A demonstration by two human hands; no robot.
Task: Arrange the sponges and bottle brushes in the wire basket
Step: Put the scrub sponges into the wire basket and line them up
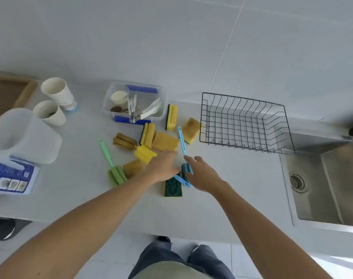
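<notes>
An empty black wire basket (246,121) stands on the white counter at the back right. Several yellow sponges (165,141) lie scattered left of it, one with its green scouring side up (172,188). A green bottle brush (111,162) lies at the left of the pile. A blue bottle brush (182,141) lies in the middle, its blue head between my hands, with a second blue handle (181,180) beneath it. My left hand (163,166) reaches flat over the sponges, fingers apart. My right hand (203,174) hovers open just right of the blue brush head.
A clear plastic box (109,101) with utensils sits behind the sponges. Two paper cups (59,93), a translucent jug (20,135) and a blue-and-white packet (12,176) stand at the left. A steel sink (330,182) lies right of the basket.
</notes>
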